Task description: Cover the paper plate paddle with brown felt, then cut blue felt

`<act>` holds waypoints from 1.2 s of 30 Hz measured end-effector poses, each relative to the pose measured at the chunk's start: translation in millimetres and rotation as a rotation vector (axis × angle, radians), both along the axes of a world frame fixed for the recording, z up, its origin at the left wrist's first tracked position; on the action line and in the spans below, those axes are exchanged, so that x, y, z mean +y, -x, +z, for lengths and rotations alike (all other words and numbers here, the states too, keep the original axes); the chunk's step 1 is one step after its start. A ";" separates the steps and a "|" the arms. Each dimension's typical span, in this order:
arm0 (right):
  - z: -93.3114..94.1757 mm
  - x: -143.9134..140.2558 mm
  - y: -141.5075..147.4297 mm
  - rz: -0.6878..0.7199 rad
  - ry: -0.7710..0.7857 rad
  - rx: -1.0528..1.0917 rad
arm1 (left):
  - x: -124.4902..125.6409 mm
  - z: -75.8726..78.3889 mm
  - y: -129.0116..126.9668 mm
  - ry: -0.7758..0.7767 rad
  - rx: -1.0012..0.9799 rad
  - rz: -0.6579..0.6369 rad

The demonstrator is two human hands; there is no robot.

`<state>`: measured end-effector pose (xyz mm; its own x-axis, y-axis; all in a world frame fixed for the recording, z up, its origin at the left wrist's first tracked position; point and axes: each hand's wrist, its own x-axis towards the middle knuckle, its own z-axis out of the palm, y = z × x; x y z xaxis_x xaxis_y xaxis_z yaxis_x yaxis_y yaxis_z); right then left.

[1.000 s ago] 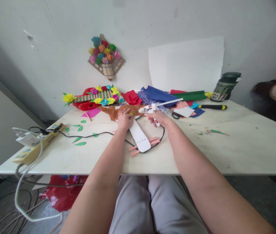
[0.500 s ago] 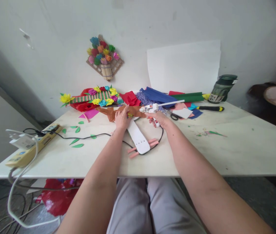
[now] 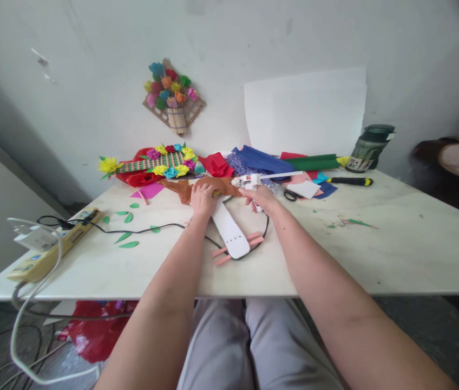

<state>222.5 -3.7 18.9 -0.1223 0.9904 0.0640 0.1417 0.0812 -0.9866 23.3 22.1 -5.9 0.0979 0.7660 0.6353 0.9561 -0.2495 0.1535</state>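
Observation:
My right hand grips a white hot glue gun, its nozzle pointing left toward brown crepe paper. My left hand presses down on that brown paper at the top of a white cardboard strip. The strip runs toward me and lies across pink sticks. The glue gun's black cord loops under the strip and leads left across the table.
A yellow power strip with a white cable sits at the table's left edge. Green paper leaves lie nearby. Behind are a flower-decorated craft, coloured paper sheets, scissors, a utility knife and a green bottle.
The glue gun has lowered slightly toward the brown paper. My left hand shifted a little and stays pressed on the paper. The view drifted slightly.

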 end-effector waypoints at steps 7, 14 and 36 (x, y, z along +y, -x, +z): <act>-0.4 9.0 10.7 -0.074 0.067 0.203 | 1.0 -0.2 0.3 -0.028 0.016 -0.008; 0.5 19.5 28.2 -0.014 0.123 0.305 | 7.1 -4.4 4.5 -0.105 0.011 -0.068; -5.4 36.7 39.4 0.172 0.189 0.311 | 7.3 -7.8 4.8 -0.033 -0.060 -0.030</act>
<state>183.1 33.0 13.5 -0.2910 0.9550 -0.0571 -0.1657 -0.1091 -0.9801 18.5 29.3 -13.7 0.0815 0.7417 0.6658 0.9373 -0.2842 0.2018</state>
